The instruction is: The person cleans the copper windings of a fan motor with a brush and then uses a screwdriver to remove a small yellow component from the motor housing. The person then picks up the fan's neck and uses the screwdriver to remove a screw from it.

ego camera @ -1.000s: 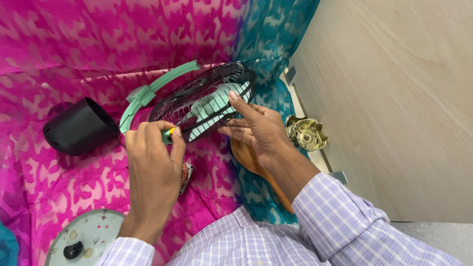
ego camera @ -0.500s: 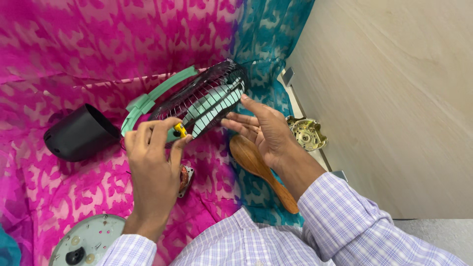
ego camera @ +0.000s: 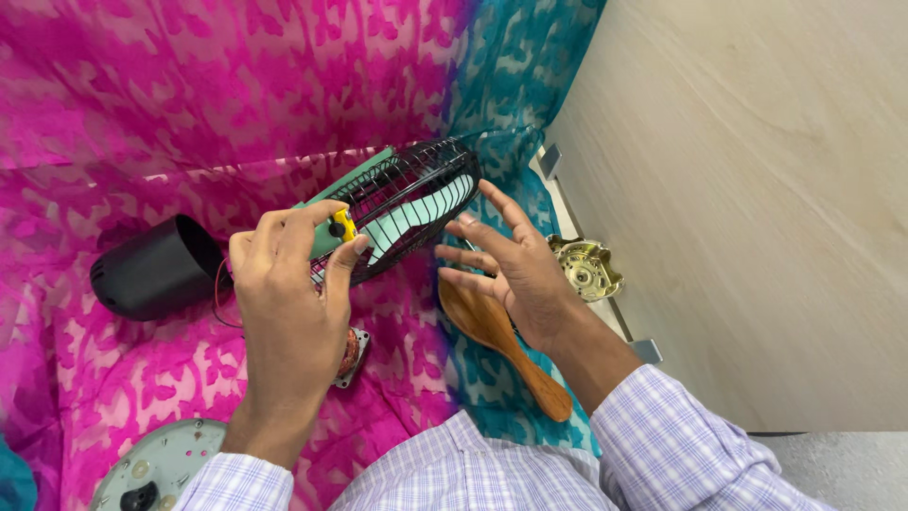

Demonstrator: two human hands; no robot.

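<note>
while the left hand point(ego camera: 288, 303) pinches the fan guard point(ego camera: 402, 203) by its green rim at mid-frame, the right hand point(ego camera: 515, 270) hovers open beside it, holding nothing; with only that one-sided pinch, the cage could tip and drop onto the pink cloth point(ego camera: 142, 95).

2 hands point(ego camera: 284, 293) point(ego camera: 515, 270), 1 black wire fan cage w/ green rim point(ego camera: 407, 203), 1 black plastic cylinder housing point(ego camera: 151, 270), 1 wooden blade point(ego camera: 497, 336), 1 brass-coloured metal part point(ego camera: 586, 268), 1 round grey plate point(ego camera: 156, 464).
</note>
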